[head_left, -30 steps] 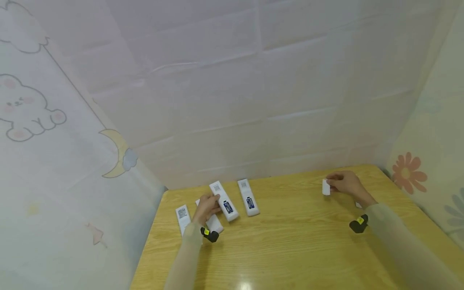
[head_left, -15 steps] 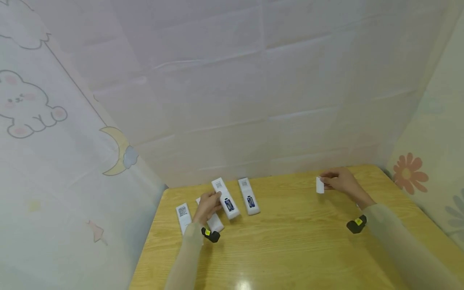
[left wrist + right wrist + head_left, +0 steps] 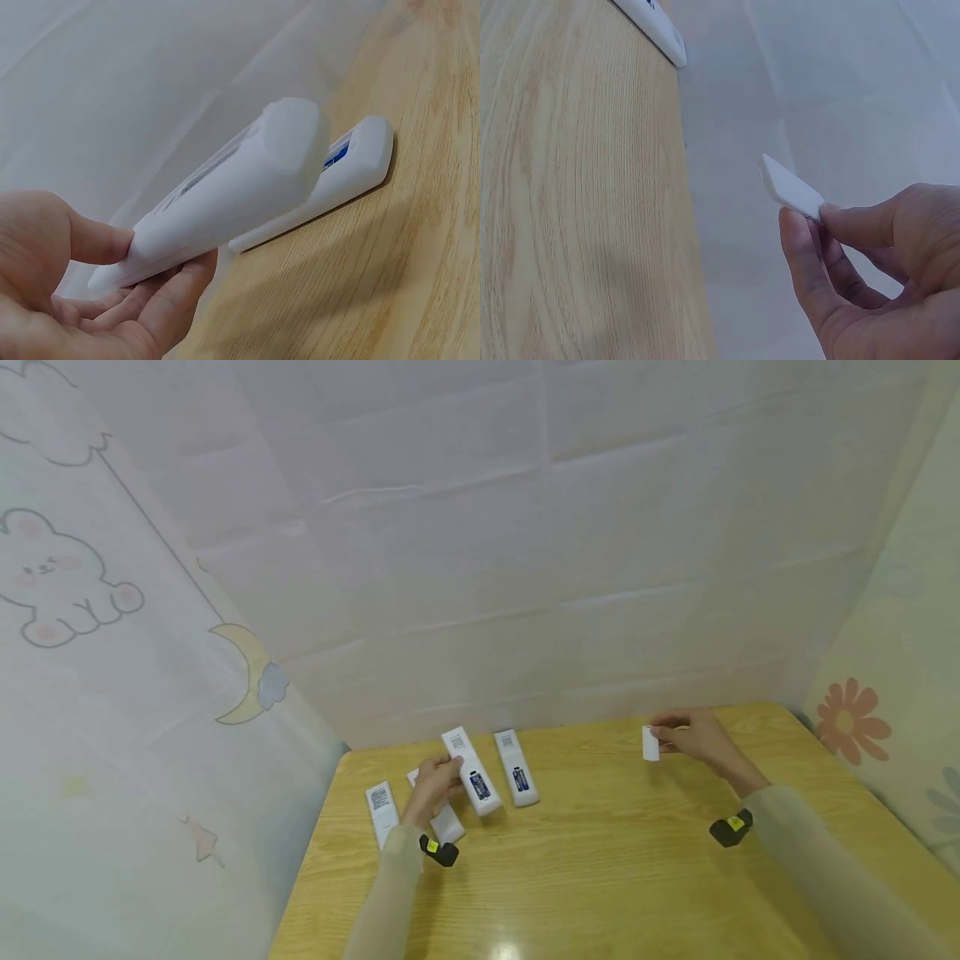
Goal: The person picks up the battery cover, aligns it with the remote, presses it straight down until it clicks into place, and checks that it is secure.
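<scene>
I've got movement: since a second ago, the right hand (image 3: 693, 737) has come in toward the bare-backed remote (image 3: 517, 768) lying on the desk (image 3: 585, 827), my landmark here. It brings the small white cover (image 3: 650, 744) with it, now to the landmark's right and well apart from it. The left hand (image 3: 433, 785) has shifted only slightly, so its held remote (image 3: 472, 770) sits a touch closer, just left of the landmark. That landmark itself hasn't moved.

Now the poses. I see the left hand gripping its remote toward the far end, thumb against the side and fingers curled beneath, lifted off the desk with the back and its blue batteries (image 3: 480, 786) facing up. The right hand pinches the cover by one edge between thumb and fingers, above the desk.

Further left of my landmark, the partly covered remote (image 3: 448, 827) lies behind the left hand, and the outermost remote (image 3: 382, 810) lies beyond that.
</scene>
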Demonstrator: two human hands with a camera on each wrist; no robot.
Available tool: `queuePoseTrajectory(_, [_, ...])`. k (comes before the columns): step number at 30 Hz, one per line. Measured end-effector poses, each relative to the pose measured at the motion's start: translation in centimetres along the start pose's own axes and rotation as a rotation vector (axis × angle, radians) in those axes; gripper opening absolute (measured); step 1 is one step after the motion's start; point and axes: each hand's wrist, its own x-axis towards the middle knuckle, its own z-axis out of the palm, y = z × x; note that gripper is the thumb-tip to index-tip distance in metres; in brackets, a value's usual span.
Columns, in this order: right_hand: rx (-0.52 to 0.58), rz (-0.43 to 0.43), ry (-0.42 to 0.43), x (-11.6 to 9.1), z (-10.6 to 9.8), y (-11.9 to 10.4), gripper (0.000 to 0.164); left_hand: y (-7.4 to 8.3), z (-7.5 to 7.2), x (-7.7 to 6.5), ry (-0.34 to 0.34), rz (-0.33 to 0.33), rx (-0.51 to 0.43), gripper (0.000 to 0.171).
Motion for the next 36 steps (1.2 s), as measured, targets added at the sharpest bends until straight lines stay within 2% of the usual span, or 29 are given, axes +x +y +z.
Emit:
queuePoseTrajectory(8, [0.008, 0.006, -0.007, 0.0, 0.6, -0.5, 0.04, 0.3, 0.2, -0.2, -0.002, 0.007, 0.0, 0.061])
queuePoseTrajectory(14, [0.033, -0.001, -0.021, -0.2, 1.0, -0.9, 0.04, 0.6, 0.6, -0.6, -0.029, 0.033, -0.034, 0.061])
queuePoseTrajectory(19, [0.047, -0.012, -0.033, -0.4, 1.2, -1.3, 0.041, 0.8, 1.0, -0.9, -0.035, 0.026, -0.055, 0.064])
queuePoseTrajectory(27, [0.061, -0.036, -0.046, -0.6, 1.8, -2.5, 0.042, 0.9, 1.5, -1.0, -0.036, 0.013, -0.098, 0.061])
queuePoseTrajectory(36, [0.089, -0.051, -0.059, -0.8, 2.7, -4.0, 0.04, 1.1, 2.0, -1.4, -0.046, 0.026, -0.12, 0.058])
